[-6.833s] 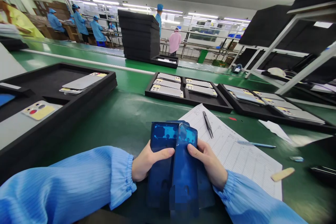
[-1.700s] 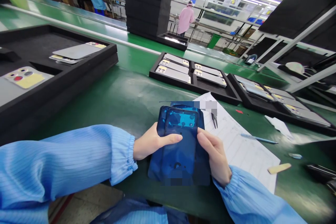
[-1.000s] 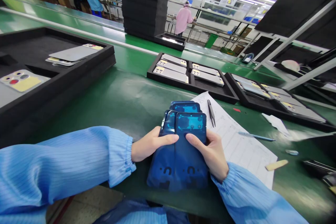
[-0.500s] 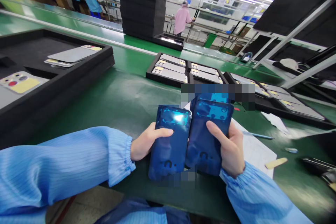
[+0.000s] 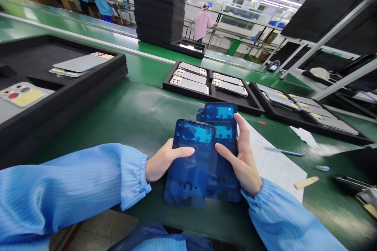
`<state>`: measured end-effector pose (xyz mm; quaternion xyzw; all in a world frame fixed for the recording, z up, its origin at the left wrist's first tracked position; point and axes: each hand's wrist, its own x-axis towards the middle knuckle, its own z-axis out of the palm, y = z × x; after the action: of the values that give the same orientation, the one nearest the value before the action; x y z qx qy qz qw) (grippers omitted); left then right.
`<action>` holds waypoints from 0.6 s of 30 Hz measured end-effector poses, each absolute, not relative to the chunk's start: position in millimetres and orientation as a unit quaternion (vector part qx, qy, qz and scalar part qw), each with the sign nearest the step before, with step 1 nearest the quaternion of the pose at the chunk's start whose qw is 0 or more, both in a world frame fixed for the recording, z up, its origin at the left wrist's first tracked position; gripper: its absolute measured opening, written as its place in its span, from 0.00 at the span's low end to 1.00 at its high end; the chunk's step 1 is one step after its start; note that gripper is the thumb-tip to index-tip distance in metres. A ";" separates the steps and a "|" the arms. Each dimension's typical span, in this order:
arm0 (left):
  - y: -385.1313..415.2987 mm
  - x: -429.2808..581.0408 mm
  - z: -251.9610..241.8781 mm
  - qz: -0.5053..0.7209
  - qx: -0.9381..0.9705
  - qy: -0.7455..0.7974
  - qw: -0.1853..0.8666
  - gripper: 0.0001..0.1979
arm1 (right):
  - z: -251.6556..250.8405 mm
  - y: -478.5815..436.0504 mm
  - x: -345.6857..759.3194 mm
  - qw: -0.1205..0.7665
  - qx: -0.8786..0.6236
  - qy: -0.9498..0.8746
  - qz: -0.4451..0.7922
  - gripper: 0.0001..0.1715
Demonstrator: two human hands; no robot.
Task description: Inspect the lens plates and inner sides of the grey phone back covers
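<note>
Both my hands hold a fanned stack of dark blue film sheets (image 5: pixel 191 164) shaped like phone backs, just above the green bench. My left hand (image 5: pixel 161 160) grips the front sheet from the left, thumb lying across its face. My right hand (image 5: pixel 243 157) holds the sheets behind (image 5: pixel 220 111) from the right, thumb on their face and fingers stretched up along their edge. Both arms wear light blue sleeves.
A printed paper form (image 5: pixel 273 164) lies under my right hand, with a pen (image 5: pixel 282 151) and a tan stick (image 5: pixel 306 182) near it. Black foam trays of grey phone back covers sit ahead (image 5: pixel 206 84), right (image 5: pixel 309 113) and left (image 5: pixel 61 82). A tall black tray stack (image 5: pixel 159 8) and workers stand beyond.
The two groups of sheets, held apart half a second ago, are now overlapped again, and my right hand has shifted left and lower with its fingers straightened.
</note>
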<state>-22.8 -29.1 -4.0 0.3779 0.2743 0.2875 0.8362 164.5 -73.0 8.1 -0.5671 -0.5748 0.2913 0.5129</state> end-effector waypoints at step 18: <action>-28.4 -22.1 -4.5 0.292 0.433 0.290 0.802 0.15 | -0.6 -81.6 147.1 0.467 -0.591 -0.509 0.417 0.23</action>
<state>-22.1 -28.4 -4.5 0.4328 0.2904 0.2918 0.8020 147.1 -81.6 -0.6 -0.5909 -0.5086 0.4169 0.4673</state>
